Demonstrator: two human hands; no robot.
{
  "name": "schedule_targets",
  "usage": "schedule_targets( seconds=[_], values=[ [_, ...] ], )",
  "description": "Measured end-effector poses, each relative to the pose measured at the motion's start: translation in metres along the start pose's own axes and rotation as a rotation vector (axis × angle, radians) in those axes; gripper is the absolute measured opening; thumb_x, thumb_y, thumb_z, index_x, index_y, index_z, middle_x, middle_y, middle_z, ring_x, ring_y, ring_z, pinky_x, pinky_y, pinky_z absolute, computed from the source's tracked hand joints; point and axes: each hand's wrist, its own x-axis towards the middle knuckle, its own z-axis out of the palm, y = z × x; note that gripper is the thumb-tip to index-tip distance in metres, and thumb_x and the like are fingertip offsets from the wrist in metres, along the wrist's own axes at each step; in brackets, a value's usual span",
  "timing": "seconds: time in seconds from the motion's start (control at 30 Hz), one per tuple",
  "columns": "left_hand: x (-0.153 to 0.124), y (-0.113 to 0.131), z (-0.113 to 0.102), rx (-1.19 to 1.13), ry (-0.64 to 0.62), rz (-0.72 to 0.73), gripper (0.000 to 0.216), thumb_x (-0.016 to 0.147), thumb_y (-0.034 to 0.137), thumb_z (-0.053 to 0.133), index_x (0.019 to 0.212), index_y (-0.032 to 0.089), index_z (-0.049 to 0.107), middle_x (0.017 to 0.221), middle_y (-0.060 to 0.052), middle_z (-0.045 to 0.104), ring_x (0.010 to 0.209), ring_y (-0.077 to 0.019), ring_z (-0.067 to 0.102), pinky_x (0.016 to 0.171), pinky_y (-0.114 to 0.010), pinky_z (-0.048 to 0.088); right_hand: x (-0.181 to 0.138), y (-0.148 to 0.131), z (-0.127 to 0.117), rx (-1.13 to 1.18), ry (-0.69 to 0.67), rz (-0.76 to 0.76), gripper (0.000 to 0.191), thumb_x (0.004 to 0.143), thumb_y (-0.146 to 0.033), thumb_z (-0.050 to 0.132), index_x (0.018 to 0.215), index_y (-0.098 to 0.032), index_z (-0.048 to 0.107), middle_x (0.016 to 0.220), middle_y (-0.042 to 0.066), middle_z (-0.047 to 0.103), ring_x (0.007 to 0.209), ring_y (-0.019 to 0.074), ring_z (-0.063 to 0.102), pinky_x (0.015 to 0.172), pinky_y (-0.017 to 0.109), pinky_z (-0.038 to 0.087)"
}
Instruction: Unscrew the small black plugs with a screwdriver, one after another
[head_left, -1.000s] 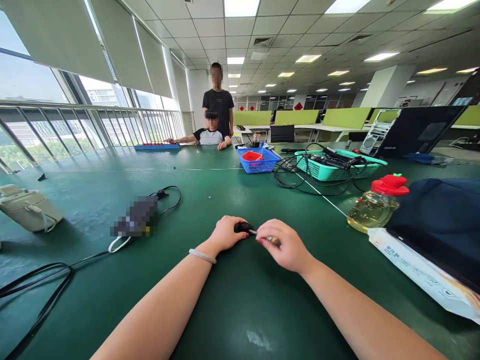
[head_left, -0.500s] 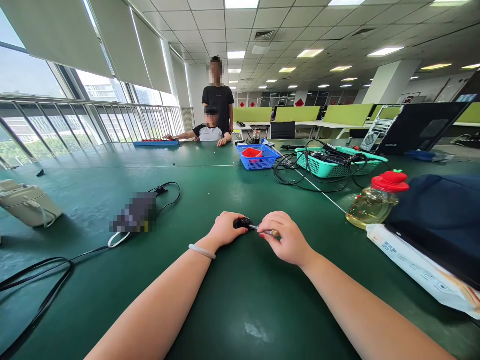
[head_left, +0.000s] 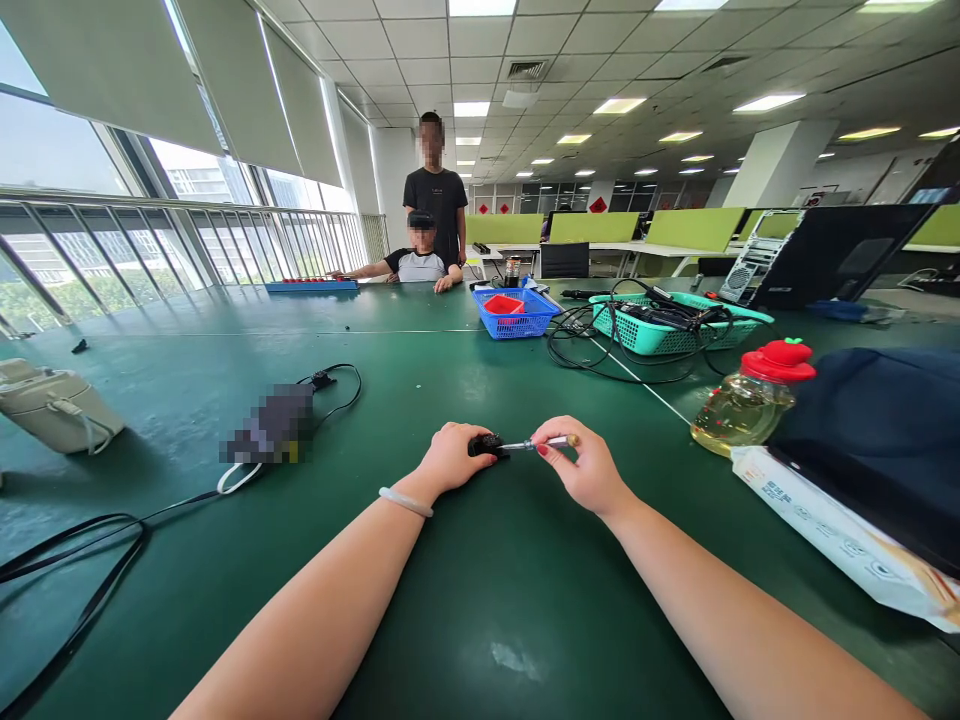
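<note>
My left hand is closed around a small black part on the green tabletop. Its exact kind is too small to tell, and my palm and fingers hide some of it. In my right hand a screwdriver lies almost level, pinched between thumb and fingers at its pale handle. The metal shaft points left, and its tip reaches the right side of the black part; whether it sits in a screw I cannot tell.
A blue basket and a teal basket of tangled black cables stand farther back. Right are a red-capped bottle, a wipes pack and a dark bag. Left are a beige case and a cable. Two people are opposite.
My right hand has shifted slightly right and back along the screwdriver, so more of its shaft and handle shows. My left hand and the black part stay almost where they were.
</note>
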Motion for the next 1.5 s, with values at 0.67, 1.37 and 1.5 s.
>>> schedule_targets(
  seconds=[0.67, 1.37, 1.5],
  values=[
    [-0.002, 0.001, 0.000, 0.002, 0.048, -0.018, 0.036, 0.078, 0.036, 0.069, 0.112, 0.026, 0.072, 0.112, -0.004, 0.073, 0.112, -0.0288, 0.059, 0.101, -0.041, 0.047, 0.000, -0.014, 0.002, -0.141, -0.120, -0.153, 0.012, 0.086, -0.015, 0.061, 0.083, -0.026, 0.067, 0.084, 0.004, 0.070, 0.081, 0.0220, 0.063, 0.077, 0.040, 0.052],
    [-0.002, -0.001, 0.001, -0.003, 0.037, -0.002, 0.037, 0.078, 0.036, 0.069, 0.113, 0.025, 0.072, 0.110, -0.005, 0.074, 0.110, -0.0293, 0.060, 0.098, -0.040, 0.049, 0.000, 0.009, -0.001, 0.087, 0.053, 0.214, 0.013, 0.086, -0.035, 0.064, 0.080, -0.024, 0.068, 0.082, 0.004, 0.071, 0.078, 0.0220, 0.066, 0.073, 0.037, 0.053],
    [-0.002, 0.000, 0.000, -0.010, 0.023, 0.014, 0.035, 0.078, 0.037, 0.069, 0.111, 0.026, 0.073, 0.110, -0.004, 0.074, 0.109, -0.0282, 0.060, 0.098, -0.039, 0.048, 0.000, 0.016, -0.002, 0.189, 0.120, 0.345, 0.022, 0.082, -0.044, 0.067, 0.078, -0.022, 0.068, 0.080, 0.004, 0.071, 0.077, 0.0221, 0.065, 0.072, 0.037, 0.052]
  ],
)
